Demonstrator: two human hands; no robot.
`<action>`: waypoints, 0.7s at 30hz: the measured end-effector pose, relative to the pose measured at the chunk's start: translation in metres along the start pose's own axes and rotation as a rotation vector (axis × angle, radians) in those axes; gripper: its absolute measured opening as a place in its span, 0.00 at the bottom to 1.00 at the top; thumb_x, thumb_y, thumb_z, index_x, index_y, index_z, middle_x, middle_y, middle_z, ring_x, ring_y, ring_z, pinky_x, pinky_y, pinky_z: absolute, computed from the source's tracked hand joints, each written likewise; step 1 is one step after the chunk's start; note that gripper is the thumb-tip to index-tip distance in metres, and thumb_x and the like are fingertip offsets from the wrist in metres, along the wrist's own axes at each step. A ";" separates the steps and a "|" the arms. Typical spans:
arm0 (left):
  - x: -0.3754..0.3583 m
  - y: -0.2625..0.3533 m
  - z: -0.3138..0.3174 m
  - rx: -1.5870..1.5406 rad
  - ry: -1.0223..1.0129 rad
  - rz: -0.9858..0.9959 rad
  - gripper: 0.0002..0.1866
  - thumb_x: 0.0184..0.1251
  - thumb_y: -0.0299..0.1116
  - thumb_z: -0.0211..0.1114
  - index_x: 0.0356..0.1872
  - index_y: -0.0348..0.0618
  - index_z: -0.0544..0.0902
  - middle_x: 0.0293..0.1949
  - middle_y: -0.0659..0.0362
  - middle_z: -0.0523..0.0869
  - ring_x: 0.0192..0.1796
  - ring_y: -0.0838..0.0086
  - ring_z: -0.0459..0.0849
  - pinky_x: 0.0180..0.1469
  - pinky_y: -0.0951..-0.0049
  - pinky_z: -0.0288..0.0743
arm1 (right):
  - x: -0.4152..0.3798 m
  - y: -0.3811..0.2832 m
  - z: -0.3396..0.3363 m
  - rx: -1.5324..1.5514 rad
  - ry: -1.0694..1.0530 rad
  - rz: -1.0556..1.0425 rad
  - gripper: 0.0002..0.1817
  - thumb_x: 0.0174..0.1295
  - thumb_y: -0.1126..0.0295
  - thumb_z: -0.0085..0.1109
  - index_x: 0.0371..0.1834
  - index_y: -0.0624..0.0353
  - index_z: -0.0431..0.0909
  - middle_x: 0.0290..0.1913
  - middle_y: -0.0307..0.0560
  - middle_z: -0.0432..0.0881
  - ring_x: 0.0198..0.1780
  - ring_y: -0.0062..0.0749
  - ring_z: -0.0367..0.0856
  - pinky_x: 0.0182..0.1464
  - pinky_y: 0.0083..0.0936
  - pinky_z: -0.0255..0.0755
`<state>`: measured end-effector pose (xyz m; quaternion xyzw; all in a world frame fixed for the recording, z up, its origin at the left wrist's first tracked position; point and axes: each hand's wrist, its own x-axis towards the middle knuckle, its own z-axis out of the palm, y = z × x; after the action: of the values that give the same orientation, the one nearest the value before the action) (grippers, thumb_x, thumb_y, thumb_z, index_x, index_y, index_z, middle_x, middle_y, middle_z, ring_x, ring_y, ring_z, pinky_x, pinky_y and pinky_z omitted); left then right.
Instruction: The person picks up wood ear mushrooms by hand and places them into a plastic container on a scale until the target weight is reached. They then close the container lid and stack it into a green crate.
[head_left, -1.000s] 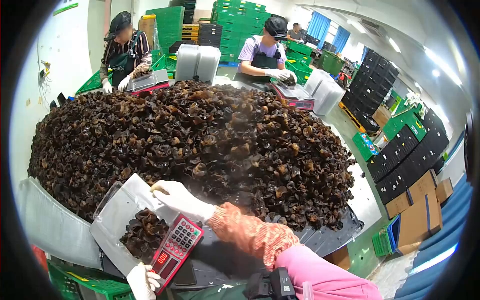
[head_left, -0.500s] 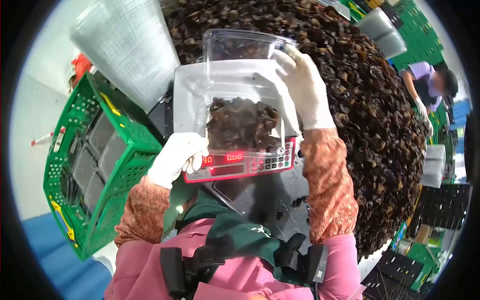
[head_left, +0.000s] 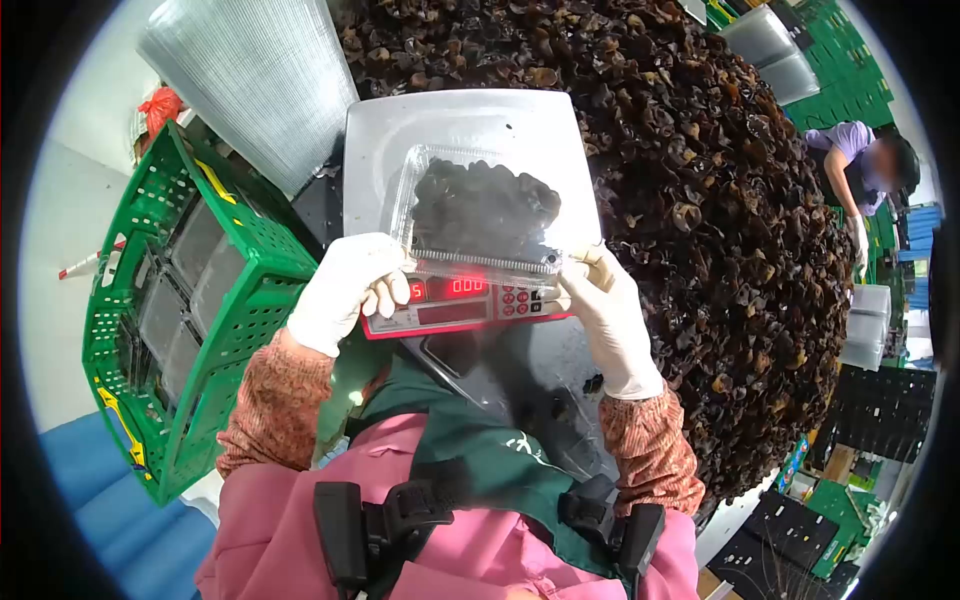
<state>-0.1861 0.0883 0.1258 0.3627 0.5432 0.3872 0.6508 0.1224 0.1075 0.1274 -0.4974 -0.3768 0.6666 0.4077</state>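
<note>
A clear plastic clamshell box (head_left: pixel 470 268) with its lid down holds dark wood ear mushrooms (head_left: pixel 485 208). It is above the front of a digital scale (head_left: pixel 520 118), whose red digits show over the front panel. My left hand (head_left: pixel 352 290), in a white glove, pinches the box's near left corner, fingers curled. At the near right corner, my gloved right hand (head_left: pixel 610 315) grips the rim between thumb and fingers.
A large heap of wood ear mushrooms (head_left: pixel 700 200) rises behind and right of the scale. Stacked clear boxes (head_left: pixel 250 85) stand at back left. A green crate (head_left: pixel 240 300) on the left holds filled boxes. Another person (head_left: pixel 850 165) works at far right.
The raised lid has come down over the mushrooms. My right hand has moved from the lid's far edge to the box's near right corner. The left hand stays at the left corner.
</note>
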 end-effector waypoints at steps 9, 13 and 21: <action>0.004 -0.009 -0.001 0.014 -0.011 0.080 0.12 0.77 0.36 0.63 0.39 0.36 0.85 0.21 0.61 0.83 0.17 0.82 0.73 0.19 0.82 0.63 | 0.005 0.002 0.005 0.165 -0.052 0.037 0.05 0.68 0.76 0.62 0.44 0.55 0.77 0.40 0.39 0.83 0.40 0.27 0.84 0.49 0.30 0.80; 0.005 -0.011 -0.002 -0.028 0.010 0.072 0.12 0.76 0.35 0.64 0.37 0.36 0.86 0.19 0.63 0.81 0.15 0.83 0.71 0.18 0.81 0.63 | 0.006 0.004 0.006 0.154 -0.019 0.002 0.06 0.67 0.77 0.62 0.42 0.55 0.77 0.39 0.38 0.82 0.41 0.26 0.83 0.48 0.30 0.79; -0.037 0.031 -0.032 0.290 0.297 0.257 0.22 0.82 0.42 0.60 0.65 0.36 0.80 0.32 0.55 0.90 0.23 0.82 0.81 0.25 0.84 0.71 | -0.021 -0.004 -0.042 -0.098 0.113 -0.008 0.23 0.79 0.57 0.59 0.66 0.65 0.75 0.47 0.48 0.89 0.43 0.33 0.89 0.47 0.32 0.85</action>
<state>-0.2249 0.0703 0.1645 0.4575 0.6322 0.4337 0.4505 0.1675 0.0940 0.1287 -0.5521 -0.3873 0.6166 0.4062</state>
